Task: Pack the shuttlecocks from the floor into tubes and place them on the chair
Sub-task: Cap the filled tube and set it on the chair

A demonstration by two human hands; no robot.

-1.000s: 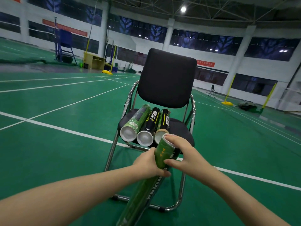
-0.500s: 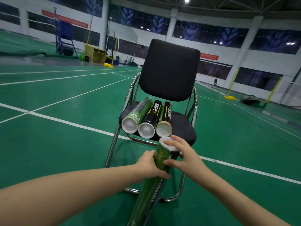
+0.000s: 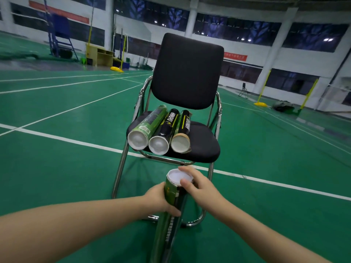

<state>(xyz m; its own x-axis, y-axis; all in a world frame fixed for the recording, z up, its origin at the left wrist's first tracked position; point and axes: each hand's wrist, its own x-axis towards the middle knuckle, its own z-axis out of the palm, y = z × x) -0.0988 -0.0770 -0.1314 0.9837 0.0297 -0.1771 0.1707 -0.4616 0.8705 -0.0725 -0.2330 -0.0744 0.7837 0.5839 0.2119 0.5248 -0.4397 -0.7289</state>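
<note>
Three tubes (image 3: 161, 130) side by side on chair (image 3: 205, 149) seat; fourth tube (image 3: 171, 205) before chair.

indoor badminton hall: green court floor with white lines (image 3: 57, 137), yellow net posts (image 3: 263, 92) far right, high dark windows (image 3: 228, 29).

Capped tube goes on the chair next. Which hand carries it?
Probably left. The left hand already grips the held tube round its body; the right hand only pinches the white cap. The free seat lies right of the three tubes.
</note>
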